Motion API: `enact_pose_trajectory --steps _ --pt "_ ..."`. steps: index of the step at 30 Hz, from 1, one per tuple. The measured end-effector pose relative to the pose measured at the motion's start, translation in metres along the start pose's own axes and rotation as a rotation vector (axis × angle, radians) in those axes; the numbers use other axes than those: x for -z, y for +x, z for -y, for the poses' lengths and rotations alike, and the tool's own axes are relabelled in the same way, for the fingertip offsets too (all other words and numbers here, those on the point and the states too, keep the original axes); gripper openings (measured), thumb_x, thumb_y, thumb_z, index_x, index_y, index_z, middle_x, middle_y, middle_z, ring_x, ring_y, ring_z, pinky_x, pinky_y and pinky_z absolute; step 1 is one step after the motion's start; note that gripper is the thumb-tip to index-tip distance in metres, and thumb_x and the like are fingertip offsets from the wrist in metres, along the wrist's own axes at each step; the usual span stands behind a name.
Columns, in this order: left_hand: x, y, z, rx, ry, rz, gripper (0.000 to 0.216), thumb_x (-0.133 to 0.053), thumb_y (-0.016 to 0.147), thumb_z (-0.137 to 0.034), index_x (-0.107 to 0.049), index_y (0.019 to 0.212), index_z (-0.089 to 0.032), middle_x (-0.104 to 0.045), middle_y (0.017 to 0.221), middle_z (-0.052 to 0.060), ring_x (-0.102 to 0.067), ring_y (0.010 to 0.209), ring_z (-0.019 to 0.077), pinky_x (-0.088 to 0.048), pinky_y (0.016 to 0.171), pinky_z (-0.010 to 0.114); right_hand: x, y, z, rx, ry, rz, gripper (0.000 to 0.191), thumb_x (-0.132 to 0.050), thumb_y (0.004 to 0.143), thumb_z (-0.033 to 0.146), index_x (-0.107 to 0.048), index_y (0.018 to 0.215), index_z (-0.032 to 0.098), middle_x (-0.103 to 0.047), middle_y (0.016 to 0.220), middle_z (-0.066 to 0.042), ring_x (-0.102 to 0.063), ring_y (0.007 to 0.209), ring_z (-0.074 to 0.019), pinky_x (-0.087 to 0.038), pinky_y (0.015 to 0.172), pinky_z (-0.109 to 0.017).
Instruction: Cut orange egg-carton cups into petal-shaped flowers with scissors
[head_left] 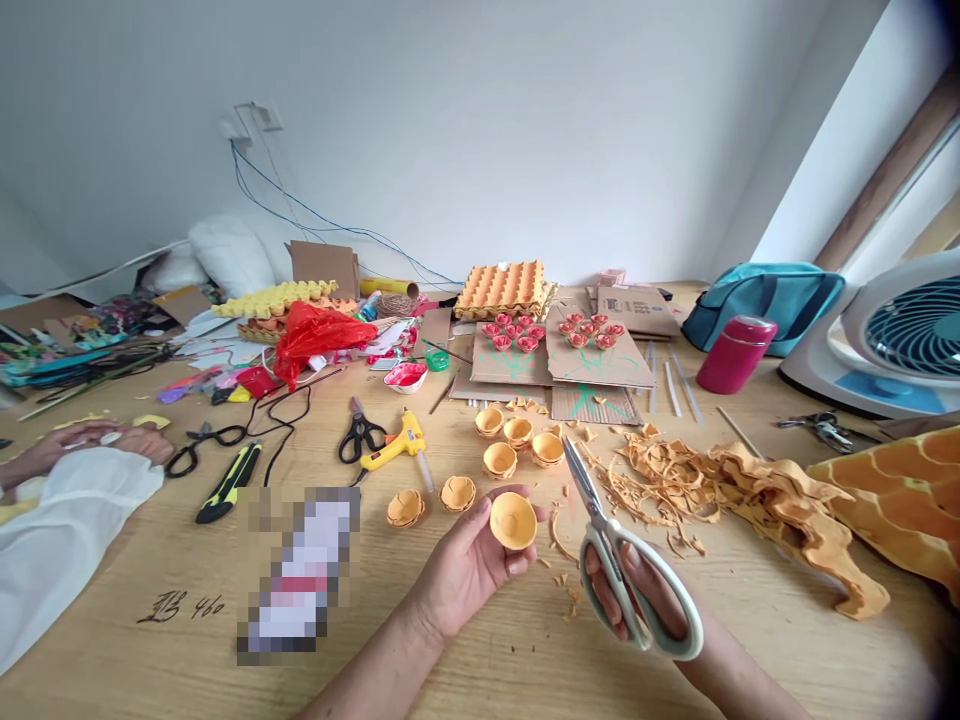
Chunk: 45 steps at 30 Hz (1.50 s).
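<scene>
An orange egg-carton cup (514,521) with a round rim is held in my left hand (472,560), its hollow facing me. My right hand (637,590) has its fingers through the handles of white-handled scissors (600,520). The scissors' blades point up and to the left, apart from the cup. Beyond my hands stand several cut cups, such as one flower-edged cup (457,493) and another cup (499,460). Carton scraps (660,480) lie in a heap to the right of the scissors.
Left of the cups lie a yellow glue gun (401,440), black scissors (361,435) and a utility knife (229,483). Cardboard with red flowers (600,350) lies behind. A pink bottle (736,354) and fan (892,330) stand right. Another person's hand (97,445) rests at left.
</scene>
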<state>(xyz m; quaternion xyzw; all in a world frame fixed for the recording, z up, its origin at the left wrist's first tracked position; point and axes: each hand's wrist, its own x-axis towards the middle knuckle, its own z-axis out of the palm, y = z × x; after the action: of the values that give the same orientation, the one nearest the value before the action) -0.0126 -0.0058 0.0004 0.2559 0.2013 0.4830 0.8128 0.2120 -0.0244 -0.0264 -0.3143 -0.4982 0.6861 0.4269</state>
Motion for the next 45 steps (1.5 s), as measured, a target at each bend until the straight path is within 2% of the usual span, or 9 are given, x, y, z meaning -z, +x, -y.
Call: enact_pose_trajectory --steps 8,15,19,23,27,31,35,38,45 --pt "0.000 -0.001 -0.001 -0.033 0.052 -0.011 0.037 -0.061 0.092 -0.040 -0.064 0.122 -0.018 -0.069 0.116 0.016 -0.063 0.081 0.0168 -0.040 0.064 0.024 -0.011 -0.005 0.010 -0.008 -0.330 -0.008 0.048 -0.053 0.092 0.066 -0.054 0.083 0.019 -0.047 0.062 0.004 -0.040 0.054 -0.0107 -0.035 0.051 -0.023" --pt "-0.001 -0.001 -0.002 -0.008 -0.018 -0.023 0.041 -0.057 0.091 -0.024 -0.059 0.132 -0.019 -0.068 0.118 0.015 -0.064 0.086 0.0197 -0.042 0.067 0.026 -0.016 -0.010 0.020 0.009 -0.664 0.006 0.033 -0.046 0.100 0.051 -0.053 0.087 0.021 -0.052 0.080 0.001 -0.048 0.075 -0.0159 -0.041 0.068 -0.027" --pt "0.000 -0.001 -0.002 0.047 -0.082 0.000 0.042 -0.059 0.091 -0.029 -0.059 0.132 -0.019 -0.071 0.109 0.014 -0.064 0.079 0.0179 -0.041 0.064 0.025 -0.021 -0.014 0.029 -0.010 -0.818 0.044 0.022 -0.048 0.100 0.044 -0.053 0.095 0.022 -0.056 0.088 0.000 -0.050 0.081 -0.0175 -0.043 0.074 -0.028" --pt "0.000 0.000 -0.002 0.050 -0.091 -0.004 0.041 -0.062 0.089 -0.033 -0.062 0.127 -0.018 -0.071 0.104 0.013 -0.061 0.073 0.0151 -0.041 0.062 0.024 -0.021 -0.016 0.027 0.051 -0.832 0.033 0.023 -0.047 0.099 0.043 -0.053 0.094 0.022 -0.056 0.088 -0.001 -0.050 0.081 -0.0183 -0.043 0.073 -0.029" --pt "0.000 -0.001 0.001 -0.049 0.036 -0.024 0.038 -0.063 0.090 -0.034 -0.064 0.124 -0.018 -0.068 0.104 0.011 -0.059 0.076 0.0142 -0.042 0.066 0.024 -0.016 -0.014 0.023 0.090 -0.794 -0.012 0.022 -0.049 0.098 0.041 -0.053 0.090 0.022 -0.054 0.084 -0.001 -0.047 0.078 -0.0183 -0.042 0.068 -0.029" --pt "-0.002 -0.002 0.001 -0.175 0.250 -0.054 0.041 -0.072 0.085 -0.036 -0.066 0.122 -0.018 -0.064 0.105 0.009 -0.057 0.080 0.0141 -0.043 0.070 0.025 -0.015 -0.011 0.023 0.054 -0.757 -0.020 0.019 -0.057 0.092 0.033 -0.049 0.079 0.021 -0.053 0.077 0.001 -0.047 0.073 -0.0169 -0.039 0.066 -0.028" --pt "-0.005 -0.002 0.001 -0.257 0.417 -0.134 0.044 -0.076 0.081 -0.037 -0.065 0.121 -0.022 -0.061 0.105 0.007 -0.053 0.084 0.0151 -0.045 0.073 0.026 -0.020 -0.011 0.027 0.000 -0.833 0.019 0.021 -0.059 0.091 0.033 -0.048 0.078 0.021 -0.054 0.076 0.001 -0.049 0.073 -0.0172 -0.039 0.068 -0.030" --pt "-0.005 -0.003 0.001 -0.294 0.519 -0.133 0.045 -0.076 0.082 -0.038 -0.063 0.122 -0.024 -0.058 0.106 0.005 -0.050 0.087 0.0157 -0.046 0.075 0.026 -0.026 -0.012 0.030 0.001 -0.909 0.035 0.016 -0.057 0.093 0.033 -0.050 0.084 0.021 -0.058 0.084 -0.001 -0.052 0.080 -0.0198 -0.043 0.074 -0.033" --pt "-0.002 -0.002 0.006 -0.283 0.565 -0.100 0.040 -0.075 0.082 -0.035 -0.062 0.119 -0.024 -0.056 0.112 0.006 -0.051 0.092 0.0177 -0.050 0.074 0.028 -0.027 -0.012 0.024 0.180 -1.074 0.058 0.013 -0.054 0.095 0.030 -0.048 0.087 0.022 -0.058 0.087 -0.004 -0.054 0.084 -0.0227 -0.046 0.081 -0.038"
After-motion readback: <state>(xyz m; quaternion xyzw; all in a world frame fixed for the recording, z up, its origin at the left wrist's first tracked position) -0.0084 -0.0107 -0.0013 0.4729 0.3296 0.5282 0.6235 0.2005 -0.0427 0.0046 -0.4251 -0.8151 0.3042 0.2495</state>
